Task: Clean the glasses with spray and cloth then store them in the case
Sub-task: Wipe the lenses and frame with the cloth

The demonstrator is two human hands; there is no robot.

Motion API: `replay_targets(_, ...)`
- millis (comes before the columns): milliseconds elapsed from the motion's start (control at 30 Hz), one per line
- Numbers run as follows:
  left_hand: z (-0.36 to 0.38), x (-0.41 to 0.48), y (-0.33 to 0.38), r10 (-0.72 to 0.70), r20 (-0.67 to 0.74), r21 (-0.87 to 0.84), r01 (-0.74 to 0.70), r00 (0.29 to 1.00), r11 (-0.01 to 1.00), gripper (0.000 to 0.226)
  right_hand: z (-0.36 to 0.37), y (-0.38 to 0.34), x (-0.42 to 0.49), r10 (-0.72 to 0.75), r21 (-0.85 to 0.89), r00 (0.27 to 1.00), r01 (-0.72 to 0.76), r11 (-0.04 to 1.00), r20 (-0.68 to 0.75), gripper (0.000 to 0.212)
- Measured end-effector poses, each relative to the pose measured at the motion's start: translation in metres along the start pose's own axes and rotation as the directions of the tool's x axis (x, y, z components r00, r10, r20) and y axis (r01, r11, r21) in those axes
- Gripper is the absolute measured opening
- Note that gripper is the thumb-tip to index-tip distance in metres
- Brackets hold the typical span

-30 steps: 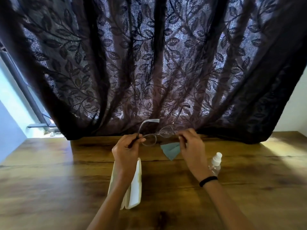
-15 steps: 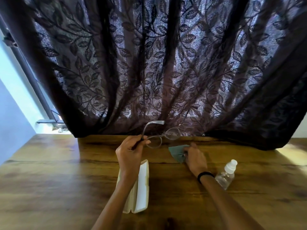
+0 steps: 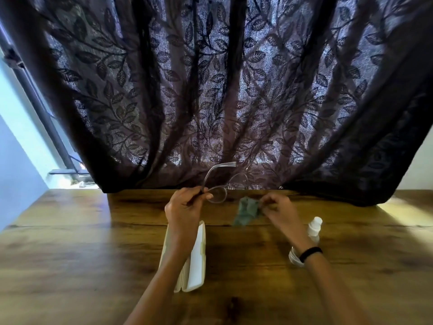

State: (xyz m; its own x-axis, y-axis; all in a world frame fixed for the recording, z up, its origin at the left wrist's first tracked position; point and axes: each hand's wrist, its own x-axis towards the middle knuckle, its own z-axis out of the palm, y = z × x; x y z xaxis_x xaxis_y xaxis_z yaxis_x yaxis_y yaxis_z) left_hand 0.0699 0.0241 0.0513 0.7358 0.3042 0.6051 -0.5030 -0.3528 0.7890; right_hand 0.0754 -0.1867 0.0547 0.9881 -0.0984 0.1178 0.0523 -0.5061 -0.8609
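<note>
One temple (image 3: 211, 171) up, glasses (image 3: 218, 195) in left hand (image 3: 184, 208)

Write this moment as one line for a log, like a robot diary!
left hand: holds glasses | right hand: pinches cloth | case: on table | spray bottle: on table

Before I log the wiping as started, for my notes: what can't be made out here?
Head view only.
Glasses: far lens lost against the dark curtain.
Spray bottle: body hidden behind right wrist.
Case: inside covered by left forearm.
Cloth: motion-blurred, folds unclear.
</note>
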Motion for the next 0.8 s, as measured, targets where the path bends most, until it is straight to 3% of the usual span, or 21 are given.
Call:
replay_targets(67, -0.001, -0.001, 0.003, 0.005, 0.013, -0.020, -0.005, 1.000, 1.000, 0.043, -0.003, -0.008, -0.008, -0.017, 0.127, 0.996, 0.029, 0.991, -0.090, 0.016)
replay_targets(167, -0.002, -0.002, 0.008, 0.018, 0.021, -0.054, -0.017, 1.000, 0.998, 0.044, -0.002, -0.026, -0.023, -0.033, 0.553, 0.999, 0.027, 0.832, 0.001, 0.010)
replay_targets(233, -0.003, -0.002, 0.011, 0.028, 0.026, -0.060, -0.026, 0.999, 0.998, 0.046, 0.000, -0.040, -0.032, -0.114, 0.626, 0.993, 0.092, 0.775, -0.006, 0.009)
replay_targets(333, -0.006, -0.003, 0.015, 0.037, 0.042, -0.061, -0.035, 0.998, 0.998, 0.043, 0.001, -0.058, -0.038, -0.186, 0.621, 0.981, 0.177, 0.764, -0.050, 0.017)
replay_targets(500, -0.012, -0.002, 0.023, 0.078, 0.019, -0.056, -0.077, 0.997, 0.995, 0.029, -0.002, -0.073, -0.044, -0.268, 0.524, 0.963, 0.215, 0.824, 0.026, 0.028)
replay_targets(567, -0.014, 0.000, 0.025, 0.091, 0.007, -0.063, -0.091, 0.996, 0.994, 0.029, -0.003, -0.076, -0.045, -0.313, 0.395, 0.949, 0.276, 0.876, 0.032, 0.028)
replay_targets(700, -0.016, 0.001, 0.029, 0.107, 0.002, -0.076, -0.106, 0.994, 0.991, 0.027, -0.009, -0.081, -0.043, -0.380, -0.041, 0.924, 0.382, 0.923, 0.045, 0.017)
replay_targets(733, -0.016, 0.001, 0.029, 0.112, 0.007, -0.083, -0.111, 0.994, 0.990, 0.027, -0.011, -0.082, -0.043, -0.374, -0.017, 0.925, 0.376, 0.927, 0.067, 0.016)
replay_targets(800, -0.017, 0.001, 0.030, 0.125, 0.016, -0.089, -0.123, 0.992, 0.988, 0.029, -0.013, -0.089, -0.043, -0.331, 0.246, 0.939, 0.300, 0.922, 0.098, 0.017)
